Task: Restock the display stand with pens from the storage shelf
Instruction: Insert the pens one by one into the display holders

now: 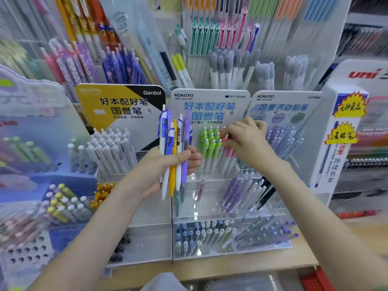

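Note:
My left hand (168, 164) grips a bundle of pens (175, 148) upright: white, blue, yellow and purple barrels. It hovers in front of the clear acrylic display stand (210, 211) with the KOKUYO card. My right hand (247, 141) reaches into the stand's top tier, fingers pinched on a pink-capped pen (227, 141) among other pink ones, just right of the green-capped pens (210, 141). The stand's middle tier holds purple pens (232, 194) and a few others; the bottom tier holds blue and grey pens (201, 234).
A Gambol stand with grey pens (113, 150) is on the left, a pencil stand (285, 139) on the right beside a white uni box (340, 139). Taller racks of pens rise behind. The wooden shelf edge (231, 269) runs along the front.

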A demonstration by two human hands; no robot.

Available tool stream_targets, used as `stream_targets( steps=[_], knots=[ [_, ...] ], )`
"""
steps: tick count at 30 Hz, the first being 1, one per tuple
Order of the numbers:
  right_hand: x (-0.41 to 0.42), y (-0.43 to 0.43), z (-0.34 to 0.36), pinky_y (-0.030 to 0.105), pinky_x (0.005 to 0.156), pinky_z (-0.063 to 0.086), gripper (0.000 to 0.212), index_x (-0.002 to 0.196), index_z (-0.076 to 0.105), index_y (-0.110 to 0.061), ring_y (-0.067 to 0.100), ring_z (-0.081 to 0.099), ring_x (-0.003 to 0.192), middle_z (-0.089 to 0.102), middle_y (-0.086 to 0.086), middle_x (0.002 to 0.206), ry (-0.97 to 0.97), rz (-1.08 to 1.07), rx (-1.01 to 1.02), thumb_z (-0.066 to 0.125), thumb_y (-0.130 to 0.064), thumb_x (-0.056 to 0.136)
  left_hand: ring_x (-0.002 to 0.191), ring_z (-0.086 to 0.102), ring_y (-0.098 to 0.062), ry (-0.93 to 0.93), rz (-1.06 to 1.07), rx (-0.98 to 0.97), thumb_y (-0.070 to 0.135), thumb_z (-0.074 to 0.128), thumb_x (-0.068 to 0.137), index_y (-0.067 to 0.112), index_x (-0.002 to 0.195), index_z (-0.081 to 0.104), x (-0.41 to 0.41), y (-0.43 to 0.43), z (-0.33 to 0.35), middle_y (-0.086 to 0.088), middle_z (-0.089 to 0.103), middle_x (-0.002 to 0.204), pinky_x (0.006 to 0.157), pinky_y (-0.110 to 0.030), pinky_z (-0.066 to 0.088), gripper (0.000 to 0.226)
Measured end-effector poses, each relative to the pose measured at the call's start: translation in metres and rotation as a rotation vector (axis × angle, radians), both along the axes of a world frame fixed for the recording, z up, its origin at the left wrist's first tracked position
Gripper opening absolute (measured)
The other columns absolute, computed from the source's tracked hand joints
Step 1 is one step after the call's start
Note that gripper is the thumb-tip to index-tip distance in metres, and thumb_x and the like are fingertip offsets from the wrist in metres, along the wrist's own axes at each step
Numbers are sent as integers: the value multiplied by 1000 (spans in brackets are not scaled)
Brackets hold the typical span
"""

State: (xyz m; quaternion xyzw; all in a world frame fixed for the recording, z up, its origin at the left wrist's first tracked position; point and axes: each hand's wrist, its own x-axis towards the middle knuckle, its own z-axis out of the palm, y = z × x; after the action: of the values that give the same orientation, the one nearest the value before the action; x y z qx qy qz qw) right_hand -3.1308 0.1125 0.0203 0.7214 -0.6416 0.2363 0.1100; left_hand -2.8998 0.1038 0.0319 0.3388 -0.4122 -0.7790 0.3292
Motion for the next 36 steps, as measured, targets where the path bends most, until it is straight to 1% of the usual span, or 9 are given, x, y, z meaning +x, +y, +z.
stream_targets(
  steps=[6, 11, 15, 18, 21, 25, 29, 32, 36],
  knots=[
    [6, -8, 3, 29, 81, 13, 14, 94, 71, -9, 25, 34, 106, 51, 5, 112, 44, -138, 117, 64, -17, 86, 80, 73, -23, -5, 20, 11, 10, 65, 74, 4, 93, 68, 2, 2, -5, -16, 74, 88, 67, -28, 59, 21],
    [11, -10, 8, 31, 83, 16, 19, 104, 69, -9, 28, 34, 109, 47, 7, 118, 49, -189, 186, 63, -16, 87, 82, 72, -24, -21, 22, 15, 5, 61, 82, 2, 93, 68, 6, 8, -10, -16, 73, 88, 70, -29, 60, 13],
    [30, 9, 28, 27, 87, 33, 22, 108, 65, -14, 18, 42, 96, 56, 5, 103, -332, -49, -20, 65, -17, 86, 84, 72, -25, -36, -4, 0, 8, 63, 78, 2, 95, 67, 12, 13, -11, -15, 73, 89, 74, -30, 60, 19],
    [62, 25, 43, 15, 74, 44, 20, 103, 64, -20, 8, 56, 78, 65, -3, 89, -647, 120, 243, 68, -24, 84, 82, 72, -25, -53, -52, -18, 3, 61, 82, 2, 94, 65, 13, 18, -13, -15, 73, 88, 75, -31, 59, 13],
    [79, 26, 40, 30, 75, 52, 19, 100, 65, -11, 14, 64, 74, 70, 5, 84, -780, 184, 470, 69, -19, 84, 80, 72, -25, -73, -65, -32, 0, 59, 84, 3, 96, 65, 15, 23, -15, -15, 74, 86, 72, -30, 59, 14],
    [75, 29, 36, 25, 63, 53, 5, 91, 61, -5, 13, 65, 67, 69, 1, 70, -983, 232, 516, 63, -9, 88, 82, 72, -24, -86, -20, -11, -1, 58, 86, 3, 99, 63, 29, 22, -23, -14, 74, 88, 75, -32, 60, 14],
    [59, 37, 26, 28, 64, 55, 4, 91, 53, -5, 25, 69, 71, 70, 4, 70, -1170, 209, 471, 51, -3, 94, 91, 71, -28, -99, 1, 29, 6, 62, 78, 0, 99, 66, 48, 22, -36, -17, 73, 95, 79, -33, 59, 22],
    [42, 49, 14, 28, 69, 56, 9, 95, 55, -9, 22, 66, 69, 67, -3, 66, -1089, 191, 471, 50, -1, 95, 94, 71, -30, -135, 28, 60, 11, 64, 74, 0, 99, 65, 57, 25, -46, -20, 72, 97, 76, -30, 59, 27],
    [21, 68, -5, 20, 78, 50, 5, 94, 63, -14, 13, 66, 80, 70, -5, 81, -912, 93, 509, 59, -11, 91, 92, 71, -29, -151, -22, 50, 7, 61, 80, -1, 99, 65, 58, 29, -54, -18, 73, 95, 73, -29, 59, 21]
  ],
)
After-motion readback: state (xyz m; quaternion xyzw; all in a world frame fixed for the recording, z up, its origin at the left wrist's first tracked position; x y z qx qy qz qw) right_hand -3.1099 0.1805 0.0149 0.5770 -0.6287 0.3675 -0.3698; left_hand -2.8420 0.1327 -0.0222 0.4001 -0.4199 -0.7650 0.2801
